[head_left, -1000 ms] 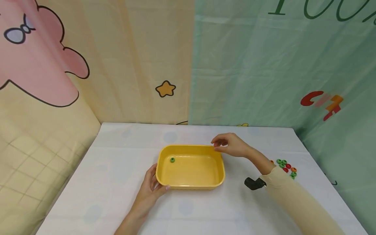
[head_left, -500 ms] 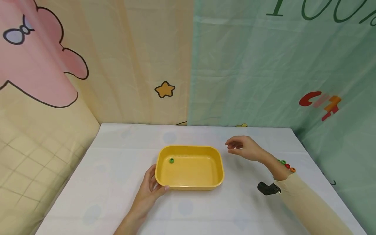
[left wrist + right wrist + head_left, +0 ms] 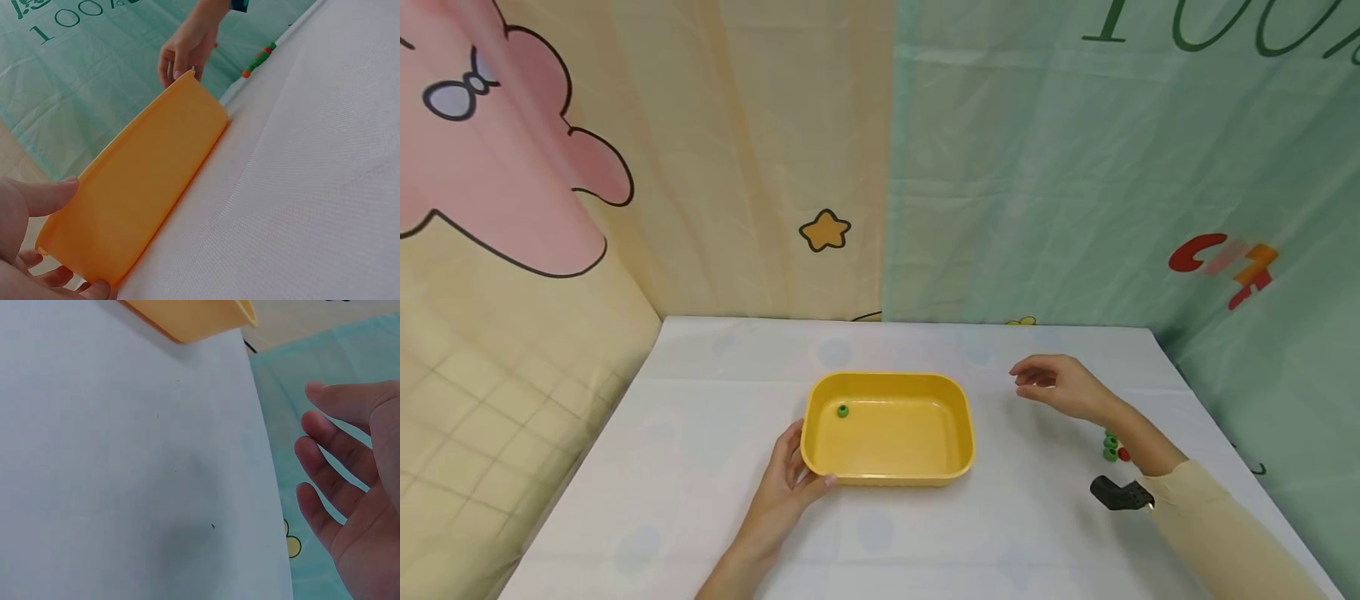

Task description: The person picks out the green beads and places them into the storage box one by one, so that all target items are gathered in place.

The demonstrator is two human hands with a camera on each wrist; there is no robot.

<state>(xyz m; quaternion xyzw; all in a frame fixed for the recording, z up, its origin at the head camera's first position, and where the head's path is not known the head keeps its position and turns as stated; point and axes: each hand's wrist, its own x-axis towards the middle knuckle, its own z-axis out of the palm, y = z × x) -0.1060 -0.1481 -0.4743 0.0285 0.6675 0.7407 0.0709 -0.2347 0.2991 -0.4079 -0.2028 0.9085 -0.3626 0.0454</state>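
Note:
A yellow rectangular tray (image 3: pixel 887 429) sits on the white-covered table, with one green bead (image 3: pixel 843 411) near its back left corner. My left hand (image 3: pixel 784 487) holds the tray's front left corner, thumb at the front rim and fingers along the left side. In the left wrist view the thumb (image 3: pixel 53 195) lies over the tray's rim. To the right of the tray, my right hand (image 3: pixel 1063 385) hovers above the table with loosely bent fingers (image 3: pixel 331 475) and nothing between them. Several green and red beads (image 3: pixel 1111 447) lie beside the right forearm, which hides others.
A black wrist-camera piece (image 3: pixel 1122 493) sticks out from the right wrist below the sleeve (image 3: pixel 1217 517). Printed curtains (image 3: pixel 1037 167) hang behind the table and at both sides. The white table (image 3: pixel 955 542) stretches in front of the tray.
My right hand has moved right, away from the tray's back right corner, and its forearm now covers part of the bead pile. The left hand and tray stay put.

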